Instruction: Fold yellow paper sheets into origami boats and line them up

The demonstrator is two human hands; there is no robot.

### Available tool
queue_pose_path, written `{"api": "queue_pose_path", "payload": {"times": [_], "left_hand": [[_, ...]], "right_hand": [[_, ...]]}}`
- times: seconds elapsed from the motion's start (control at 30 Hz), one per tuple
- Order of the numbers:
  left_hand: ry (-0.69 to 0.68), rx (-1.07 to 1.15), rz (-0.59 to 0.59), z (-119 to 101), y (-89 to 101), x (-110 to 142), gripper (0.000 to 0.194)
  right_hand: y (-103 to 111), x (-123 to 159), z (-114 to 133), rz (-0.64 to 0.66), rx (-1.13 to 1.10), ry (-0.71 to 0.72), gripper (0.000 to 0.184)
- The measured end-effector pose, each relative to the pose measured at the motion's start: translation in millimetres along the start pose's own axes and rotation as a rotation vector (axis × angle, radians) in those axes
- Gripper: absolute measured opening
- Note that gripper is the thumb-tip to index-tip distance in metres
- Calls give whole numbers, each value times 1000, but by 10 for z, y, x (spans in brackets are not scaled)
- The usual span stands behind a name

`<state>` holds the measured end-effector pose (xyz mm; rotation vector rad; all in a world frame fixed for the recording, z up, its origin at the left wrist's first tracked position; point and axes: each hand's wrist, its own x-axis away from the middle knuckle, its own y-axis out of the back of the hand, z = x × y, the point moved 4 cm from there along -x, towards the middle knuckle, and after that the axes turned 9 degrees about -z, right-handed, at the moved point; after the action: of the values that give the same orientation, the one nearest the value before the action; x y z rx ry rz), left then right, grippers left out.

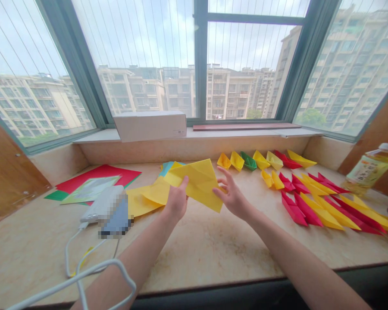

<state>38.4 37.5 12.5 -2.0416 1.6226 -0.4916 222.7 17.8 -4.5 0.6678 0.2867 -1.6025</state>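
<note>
My left hand (178,201) is closed on a folded sheet of yellow paper (202,183), with the thumb on top. The paper is held above the counter, and a crease runs across it. At its right edge is my right hand (231,196), fingers apart, its thumb tip at the paper's edge. More yellow paper sheets (147,200) lie on the counter to the left of my left hand, partly hidden by it. A bit of blue paper (166,168) shows behind the held sheet.
Folded paper boats (300,209) in red, yellow and green stand in rows at right, near a drink bottle (371,168). At left are red paper (108,172), a white power bank (101,204) and a looping white cable (67,282). A white box (150,127) sits on the sill.
</note>
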Motion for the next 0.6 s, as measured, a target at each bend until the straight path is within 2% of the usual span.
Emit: {"api": "queue_pose_path", "payload": {"times": [0.07,0.13,0.27,0.33,0.43,0.53,0.6], "left_hand": [[3,8,-31,-20,27,-35,39],[-5,6,-46,-41,48,-65,38],[-30,30,-70,-62,81,-116,36],[-27,48,-90,-68,93,-130,36],[-7,64,-108,-71,95,-129,36],[20,71,-25,-57,55,-106,36],[26,74,54,-49,22,-86,38]], "right_hand": [[8,15,69,67,140,166,48],[6,36,135,159,215,282,51],[15,63,185,252,291,312,68],[5,71,183,279,293,302,67],[-1,55,174,229,240,287,52],[37,6,159,91,158,225,20],[90,-33,158,-13,116,187,20]]}}
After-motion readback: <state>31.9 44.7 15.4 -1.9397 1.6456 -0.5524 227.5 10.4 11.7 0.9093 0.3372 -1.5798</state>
